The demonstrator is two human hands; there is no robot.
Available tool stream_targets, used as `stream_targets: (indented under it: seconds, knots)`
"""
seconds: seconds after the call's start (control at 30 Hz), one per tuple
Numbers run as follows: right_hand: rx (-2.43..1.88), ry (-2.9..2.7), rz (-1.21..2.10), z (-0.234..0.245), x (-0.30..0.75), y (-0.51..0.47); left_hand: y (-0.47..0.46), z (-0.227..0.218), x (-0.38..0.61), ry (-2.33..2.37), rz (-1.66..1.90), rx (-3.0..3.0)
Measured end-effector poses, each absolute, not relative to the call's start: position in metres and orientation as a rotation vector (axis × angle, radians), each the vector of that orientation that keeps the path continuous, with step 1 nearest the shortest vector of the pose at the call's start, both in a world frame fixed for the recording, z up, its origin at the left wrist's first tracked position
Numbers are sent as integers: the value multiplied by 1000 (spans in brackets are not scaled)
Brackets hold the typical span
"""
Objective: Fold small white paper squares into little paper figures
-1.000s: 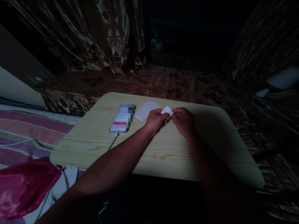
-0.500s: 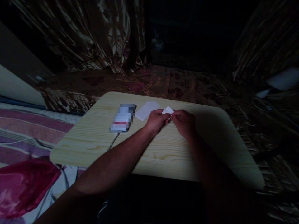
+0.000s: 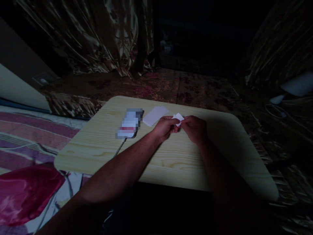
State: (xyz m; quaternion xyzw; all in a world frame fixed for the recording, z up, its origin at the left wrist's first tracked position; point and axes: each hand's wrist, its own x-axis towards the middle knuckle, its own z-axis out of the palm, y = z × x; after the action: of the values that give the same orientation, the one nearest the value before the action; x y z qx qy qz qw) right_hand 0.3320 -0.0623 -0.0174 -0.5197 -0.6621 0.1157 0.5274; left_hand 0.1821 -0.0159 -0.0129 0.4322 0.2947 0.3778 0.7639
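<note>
- The small paper sits over the table, pinched between your left hand and right hand
- It looks light and bendy, so hold its edges softly
- More paper sheets lie just beside your left hand

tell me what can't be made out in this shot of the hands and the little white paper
Head view only:
- Small white paper: mostly covered by the left hand and right hand, so its shape and folds are unclear.
- Pixelated object on the wooden table: blurred out, unidentifiable.
- White sheets: their number cannot be counted.
- Right forearm and background: lost in darkness.
</note>
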Motion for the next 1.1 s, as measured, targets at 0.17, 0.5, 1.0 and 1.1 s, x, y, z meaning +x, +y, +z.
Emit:
stream_targets:
  seconds: [0.17, 0.5, 1.0, 1.1]
  knots:
    - [-1218, -1586, 320, -19, 332, -62, -16, -9, 180, 694, 790, 931]
    - [-1272, -1305, 715, -2, 325, -68, -12, -11, 183, 717, 861, 890]
    - [-1402, -1229, 894, 3, 325, -66, -15, -18, 187, 723, 1034, 1096]
    - [-1385, -1239, 877, 3, 326, -66, -16, -19, 188, 723, 1043, 1104]
